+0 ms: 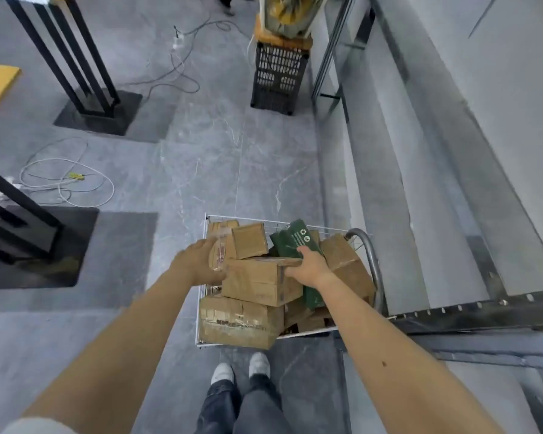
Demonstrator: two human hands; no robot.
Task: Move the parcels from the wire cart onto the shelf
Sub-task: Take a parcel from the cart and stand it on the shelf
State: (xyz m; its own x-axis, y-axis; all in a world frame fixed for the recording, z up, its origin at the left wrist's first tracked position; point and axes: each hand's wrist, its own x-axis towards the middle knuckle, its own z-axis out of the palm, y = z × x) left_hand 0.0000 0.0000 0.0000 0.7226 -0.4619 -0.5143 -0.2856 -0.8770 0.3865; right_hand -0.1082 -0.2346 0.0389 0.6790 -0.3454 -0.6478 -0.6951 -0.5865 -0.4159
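As the cardboard box (261, 281) looks stiff and light, hold both its ends: your right hand (311, 266) curls over one, your left hand (201, 261) lies flat, fingers straight.

Person, viewed from the head down.
- Left hand (198, 261) and right hand (309, 266): bare.
- Left forearm (132, 333) and right forearm (373, 333): bare along their whole visible length.
- Sleeve (35, 426): pale, whitish cloth edge on the left upper arm, soft and blurred at the frame's corner.
- Spot (384, 363): small and dark, on the right forearm.
- Jeans (257, 402): dark blue-grey denim, creased at the lower legs.
- Shoes (222, 372): light, white-grey, with rounded toes; the pair shows below the jean hems.
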